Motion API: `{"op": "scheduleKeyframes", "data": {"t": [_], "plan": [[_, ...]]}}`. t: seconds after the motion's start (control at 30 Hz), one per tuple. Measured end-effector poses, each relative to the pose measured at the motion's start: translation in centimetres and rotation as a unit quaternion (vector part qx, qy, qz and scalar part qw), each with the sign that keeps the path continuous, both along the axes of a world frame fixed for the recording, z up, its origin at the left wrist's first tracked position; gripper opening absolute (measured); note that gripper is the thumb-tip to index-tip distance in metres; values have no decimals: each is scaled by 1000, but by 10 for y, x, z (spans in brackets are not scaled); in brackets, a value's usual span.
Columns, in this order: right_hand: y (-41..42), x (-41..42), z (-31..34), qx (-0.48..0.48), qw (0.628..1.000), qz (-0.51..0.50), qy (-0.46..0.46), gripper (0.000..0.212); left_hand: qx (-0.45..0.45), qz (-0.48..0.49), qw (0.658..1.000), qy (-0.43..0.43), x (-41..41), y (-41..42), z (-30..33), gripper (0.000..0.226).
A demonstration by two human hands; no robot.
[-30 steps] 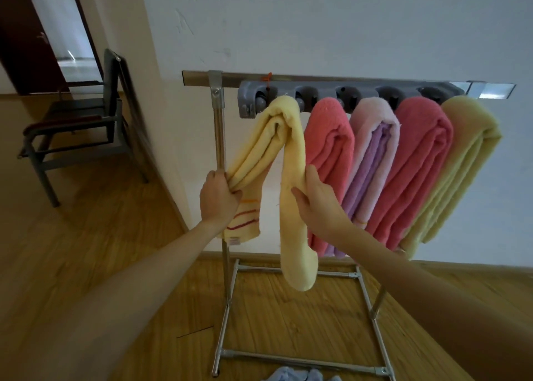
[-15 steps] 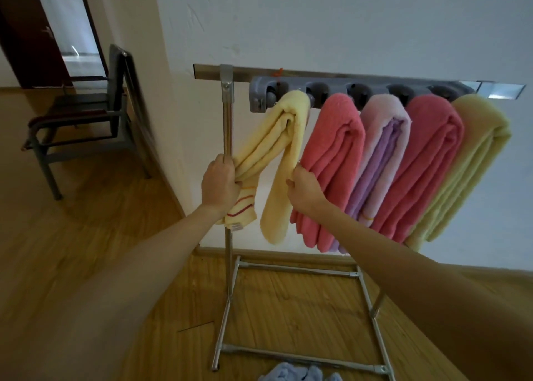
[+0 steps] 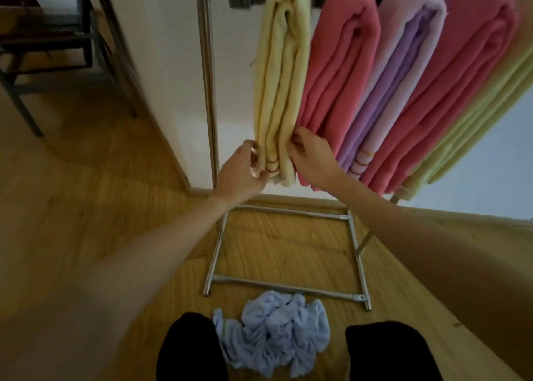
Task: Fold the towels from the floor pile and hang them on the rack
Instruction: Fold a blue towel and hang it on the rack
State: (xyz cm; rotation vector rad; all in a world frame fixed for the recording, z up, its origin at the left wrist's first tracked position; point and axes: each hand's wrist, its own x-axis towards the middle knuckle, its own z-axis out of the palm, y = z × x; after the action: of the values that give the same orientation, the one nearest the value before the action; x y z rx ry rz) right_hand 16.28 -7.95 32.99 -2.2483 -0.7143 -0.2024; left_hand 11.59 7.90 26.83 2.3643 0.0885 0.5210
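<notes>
A folded pale yellow towel (image 3: 281, 86) hangs straight down at the left end of the metal rack (image 3: 208, 98). My left hand (image 3: 241, 168) pinches its lower end from the left, near the red stripes. My right hand (image 3: 310, 158) grips the same lower end from the right. To the right hang a coral towel (image 3: 340, 86), a pink and lilac towel (image 3: 403, 72), another coral towel (image 3: 458, 92) and a yellow-green towel (image 3: 501, 98). A crumpled light blue towel (image 3: 277, 328) lies on the wooden floor between my legs.
The rack's base frame (image 3: 288, 288) stands on the floor just beyond the blue towel. A dark metal chair (image 3: 49, 43) stands at the far left by a white wall corner (image 3: 161, 92). My dark trouser legs (image 3: 190, 349) fill the bottom edge.
Both ends of the yellow towel now hang together, level and straight. My hands have slid down to its lower end. My view has tipped downward, bringing the blue towel on the floor into sight.
</notes>
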Motion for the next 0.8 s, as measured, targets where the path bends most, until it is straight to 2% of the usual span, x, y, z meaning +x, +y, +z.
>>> {"op": "scheduleKeyframes", "data": {"t": [0.1, 0.2, 0.3, 0.43, 0.53, 0.63, 0.8], "plan": [[-27, -14, -62, -21, 999, 1, 34, 25, 16, -6, 995, 94, -21, -1, -65, 53], [-57, -26, -144, -134, 984, 4, 114, 30, 7, -6, 982, 190, -42, -10, -134, 53], [-85, -42, -227, -255, 940, 27, 224, 39, 18, -19, 958, 285, -60, -26, -201, 52], [-113, -64, -320, -345, 876, 60, 333, 40, 29, -59, 917, 394, -83, -44, -282, 43], [-126, -79, -382, -375, 840, 67, 387, 40, 32, -74, 894, 442, -96, -52, -335, 32], [-129, -91, -434, -386, 819, 76, 417, 51, 14, -89, 872, 481, -103, -61, -381, 16], [-121, -99, -504, -366, 819, 92, 433, 46, -20, -84, 860, 502, -107, -84, -439, 10]]}}
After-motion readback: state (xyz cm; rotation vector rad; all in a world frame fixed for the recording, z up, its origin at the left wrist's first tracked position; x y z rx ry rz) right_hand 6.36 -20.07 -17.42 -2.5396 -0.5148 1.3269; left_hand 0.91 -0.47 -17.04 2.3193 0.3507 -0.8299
